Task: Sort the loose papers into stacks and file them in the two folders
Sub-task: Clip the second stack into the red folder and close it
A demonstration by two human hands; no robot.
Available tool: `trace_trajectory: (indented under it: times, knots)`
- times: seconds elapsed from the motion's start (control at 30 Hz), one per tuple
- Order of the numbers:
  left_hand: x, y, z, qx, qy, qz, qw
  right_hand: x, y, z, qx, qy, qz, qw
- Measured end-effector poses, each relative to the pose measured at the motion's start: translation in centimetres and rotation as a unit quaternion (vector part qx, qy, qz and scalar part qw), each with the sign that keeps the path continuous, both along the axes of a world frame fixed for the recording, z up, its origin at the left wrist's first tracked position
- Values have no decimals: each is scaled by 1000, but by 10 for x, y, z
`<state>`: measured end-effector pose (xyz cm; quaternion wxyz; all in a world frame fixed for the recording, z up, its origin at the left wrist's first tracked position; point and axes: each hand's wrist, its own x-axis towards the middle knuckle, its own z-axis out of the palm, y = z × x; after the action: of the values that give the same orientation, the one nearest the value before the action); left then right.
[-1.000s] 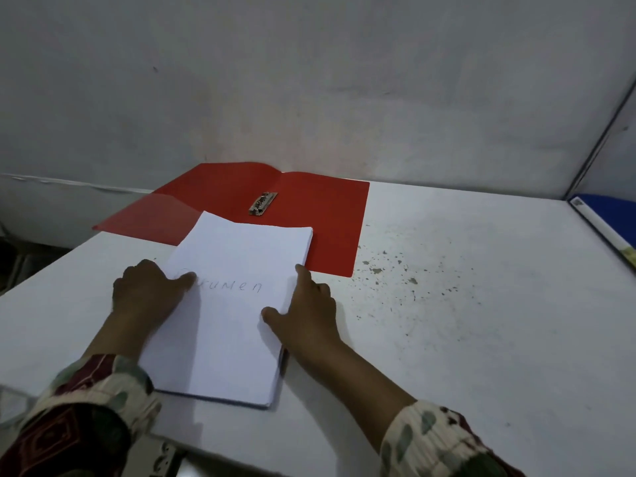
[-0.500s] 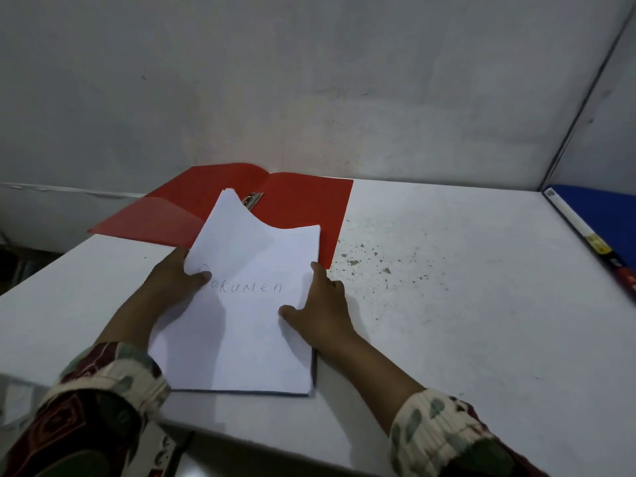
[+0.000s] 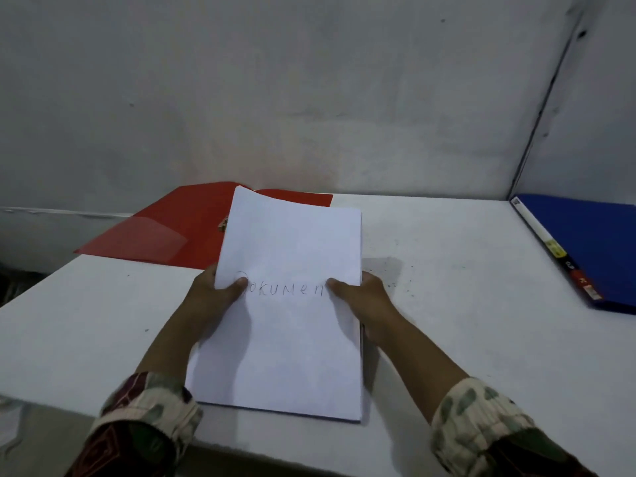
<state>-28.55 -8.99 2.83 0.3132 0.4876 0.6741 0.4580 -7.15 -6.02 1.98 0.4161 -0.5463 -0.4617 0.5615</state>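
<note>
A stack of white papers (image 3: 289,339), its top sheet handwritten "Dokumen", is tilted up off the table with its near edge low. My left hand (image 3: 213,297) grips its left edge, thumb on top. My right hand (image 3: 361,301) grips the right edge the same way. Behind the stack an open red folder (image 3: 179,232) lies flat with a metal clip (image 3: 223,224) at its spine, partly hidden by the paper. A closed blue folder (image 3: 592,249) lies at the table's far right.
The white table (image 3: 464,321) meets a grey wall at the back and a corner at the right. Dark specks dot the surface right of the stack. The table's left and near edges drop off beside my patterned sleeves.
Both hands have gone from resting on the flat stack to gripping its sides. The stack's far end has risen off the table and straightened to face me.
</note>
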Motion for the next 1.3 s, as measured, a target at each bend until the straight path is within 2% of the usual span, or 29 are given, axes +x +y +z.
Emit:
trace_trajectory:
  times: [0.1, 0.17, 0.27, 0.33, 0.4, 0.47, 0.73, 1.03, 1.2, 1.3]
  knots:
    - [24, 13, -2, -5, -2, -22, 1000, 25, 1, 5, 36, -68, -32, 997]
    - [40, 23, -5, -3, 7, -35, 999, 39, 3, 5, 52, -81, -59, 994]
    - [54, 35, -9, -4, 60, -38, 997, 61, 6, 3, 58, -99, -89, 989]
    - [57, 41, -12, -22, 199, -34, 979, 76, 9, 3, 61, -111, -102, 987]
    - [55, 48, -19, -48, 356, -18, 933, 91, 11, 4, 64, -125, -109, 984]
    - [51, 55, -29, -61, 427, -37, 902, 104, 14, 4, 66, -136, -117, 981]
    - [38, 84, -36, -141, 432, -49, 890, 132, 20, 0, 50, -146, -134, 979]
    - [37, 96, -31, -45, 443, -44, 894, 135, 26, -2, 46, -139, -129, 981]
    - [22, 99, -28, -17, 503, -89, 859, 137, 26, -2, 45, -134, -132, 981]
    - [16, 94, -32, -2, 561, -102, 821, 139, 27, -2, 42, -131, -140, 981]
